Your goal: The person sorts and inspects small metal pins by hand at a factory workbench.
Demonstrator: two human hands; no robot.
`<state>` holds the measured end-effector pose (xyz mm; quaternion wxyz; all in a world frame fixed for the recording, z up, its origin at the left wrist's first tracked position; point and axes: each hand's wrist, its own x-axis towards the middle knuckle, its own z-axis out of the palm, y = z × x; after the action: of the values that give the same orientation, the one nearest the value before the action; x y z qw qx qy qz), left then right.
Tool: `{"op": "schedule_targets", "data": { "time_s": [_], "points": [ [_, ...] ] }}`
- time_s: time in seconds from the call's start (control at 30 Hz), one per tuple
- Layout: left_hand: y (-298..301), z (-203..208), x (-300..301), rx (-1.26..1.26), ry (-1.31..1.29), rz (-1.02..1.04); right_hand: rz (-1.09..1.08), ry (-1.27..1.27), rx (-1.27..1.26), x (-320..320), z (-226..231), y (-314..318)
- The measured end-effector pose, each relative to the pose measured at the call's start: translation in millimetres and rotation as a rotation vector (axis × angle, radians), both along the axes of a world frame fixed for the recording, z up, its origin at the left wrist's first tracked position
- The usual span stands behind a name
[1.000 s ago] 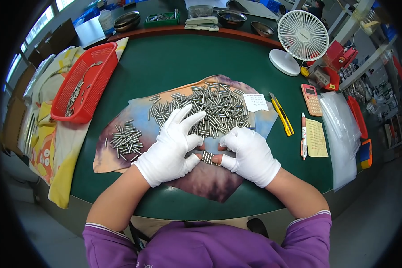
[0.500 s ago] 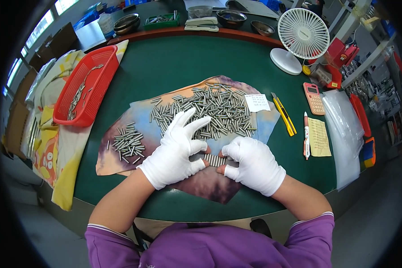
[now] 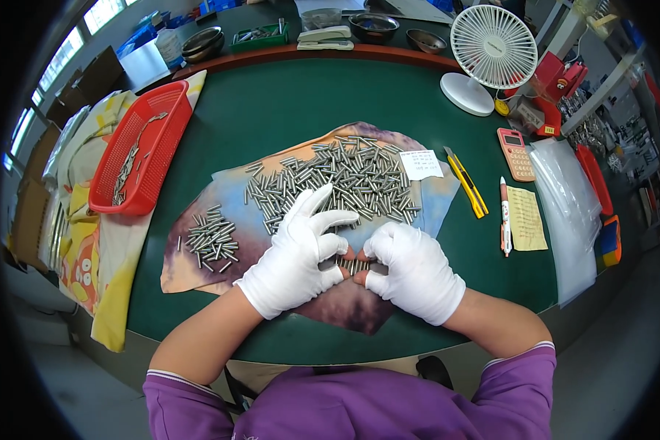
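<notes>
Both hands closer to the body now: left hand [image 3: 298,253] and right hand [image 3: 412,270] meet thumb to thumb, small row of pins [image 3: 350,264] between them.

Pin pile [image 3: 337,176] on cloth [image 3: 227,187] mid-table; basket [image 3: 143,147] left; fan [image 3: 491,51] behind right

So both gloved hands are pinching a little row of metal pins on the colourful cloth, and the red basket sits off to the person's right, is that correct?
Not quite. The red basket sits to the person's left, as the head view shows. The rest holds: the left hand and right hand, both in white gloves, pinch a short row of metal pins over the colourful cloth.
</notes>
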<state>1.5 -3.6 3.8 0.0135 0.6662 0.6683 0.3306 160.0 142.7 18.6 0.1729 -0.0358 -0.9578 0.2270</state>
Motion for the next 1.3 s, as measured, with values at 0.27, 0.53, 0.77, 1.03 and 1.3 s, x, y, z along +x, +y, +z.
{"op": "schedule_targets", "data": {
  "time_s": [0.27,0.53,0.77,1.03,1.3],
  "points": [
    [-1,1,-3,-0.065,-0.089,-0.090,0.035,-0.105,-0.140,1,1,-4],
    [-3,-3,2,-0.118,-0.180,0.001,0.041,-0.089,-0.160,0,-1,-3],
    [-2,-1,1,-0.093,-0.102,-0.063,0.047,-0.049,-0.115,-1,-3,-1],
    [-1,0,3,-0.064,-0.089,-0.041,0.075,0.035,-0.138,-4,-3,1],
    [-3,-8,2,-0.096,-0.101,-0.003,0.115,0.067,-0.271,-6,-5,1]
  ]
}}
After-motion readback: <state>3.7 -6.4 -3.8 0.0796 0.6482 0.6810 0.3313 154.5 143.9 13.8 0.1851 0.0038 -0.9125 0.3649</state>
